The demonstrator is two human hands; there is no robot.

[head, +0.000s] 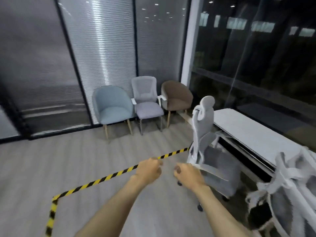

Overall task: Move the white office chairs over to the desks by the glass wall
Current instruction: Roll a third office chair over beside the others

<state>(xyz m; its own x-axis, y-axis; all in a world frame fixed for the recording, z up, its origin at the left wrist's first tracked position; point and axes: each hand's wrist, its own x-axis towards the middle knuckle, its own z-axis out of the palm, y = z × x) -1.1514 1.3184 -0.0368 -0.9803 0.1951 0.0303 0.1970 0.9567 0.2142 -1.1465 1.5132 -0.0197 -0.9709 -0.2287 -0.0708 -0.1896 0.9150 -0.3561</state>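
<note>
Apparently mid-placement: white mesh office chair with headrest (203, 134) stood beside white desk (253, 132) by dark glass wall (256, 57). Left hand (148, 170) and right hand (186, 173) loosely curled, empty, just short of chair. Second white mesh chair (283, 194) near desk. Next: likely push chair in.

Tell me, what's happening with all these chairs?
A person is moving white office chairs to the desk by the dark glass wall. Both arms reach forward: the left hand and right hand are loosely curled and hold nothing. One white chair stands at the desk just ahead of the right hand, and a second is at the right edge. Three other chairs line the blinds.
</note>
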